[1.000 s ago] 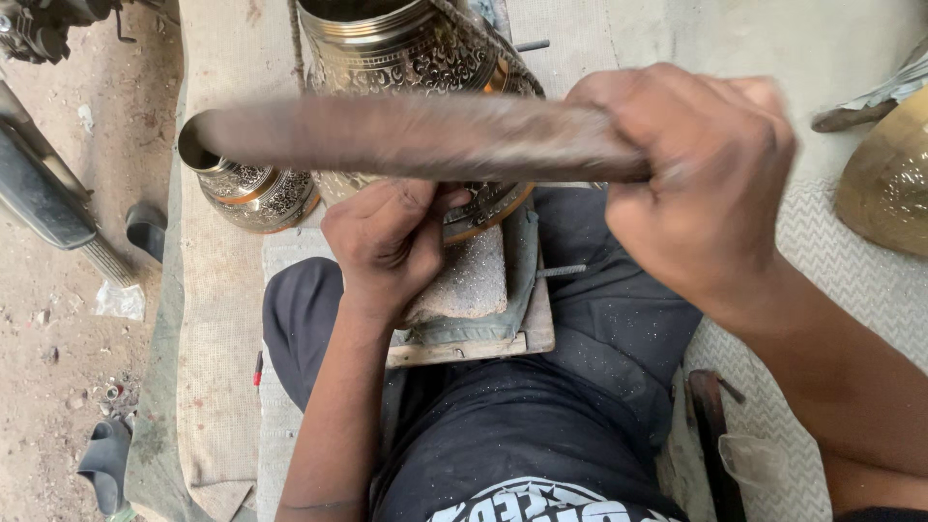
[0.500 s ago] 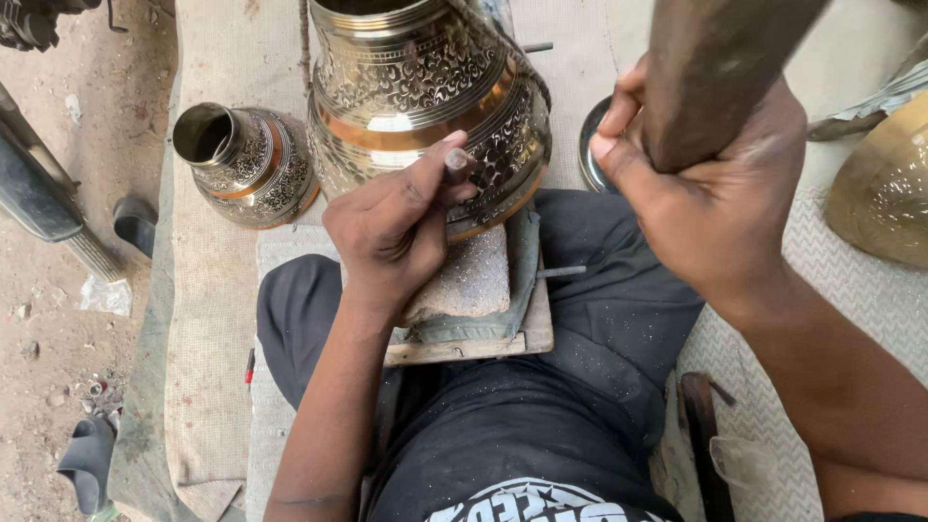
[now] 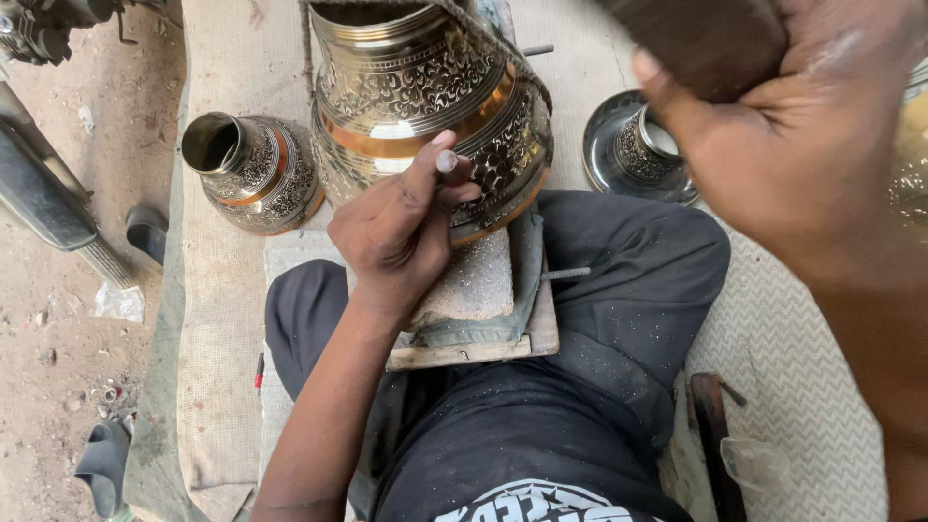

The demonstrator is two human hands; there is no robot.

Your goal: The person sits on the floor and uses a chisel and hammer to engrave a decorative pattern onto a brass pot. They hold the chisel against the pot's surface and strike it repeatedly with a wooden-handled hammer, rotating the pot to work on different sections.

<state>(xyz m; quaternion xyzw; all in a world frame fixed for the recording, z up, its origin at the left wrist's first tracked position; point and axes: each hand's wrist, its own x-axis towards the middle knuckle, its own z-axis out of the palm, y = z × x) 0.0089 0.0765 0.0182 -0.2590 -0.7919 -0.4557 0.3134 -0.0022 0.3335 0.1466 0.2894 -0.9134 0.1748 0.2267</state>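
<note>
A large engraved brass pot [image 3: 416, 87] lies on its side on a padded wooden board [image 3: 474, 290] across my lap. Pressed to the pot's lower belly, my left hand [image 3: 401, 227] pinches a small metal punch [image 3: 446, 160] that its fingers mostly hide. Close to the camera at the upper right, my right hand [image 3: 793, 145] is raised and closed around a thick brown wooden mallet [image 3: 706, 34]. Only the mallet's blurred end shows.
A smaller engraved brass pot [image 3: 256, 169] stands left of the big one. An engraved metal dish [image 3: 638, 145] sits to its right, and another brass piece [image 3: 913, 145] at the right edge. A dark tool [image 3: 715, 435] lies on the woven mat by my leg. A sandal [image 3: 145, 230] lies on the dirt.
My right hand has lifted the mallet from across the pot, just above my left hand, up and right toward the camera. The left hand has stayed on the pot.
</note>
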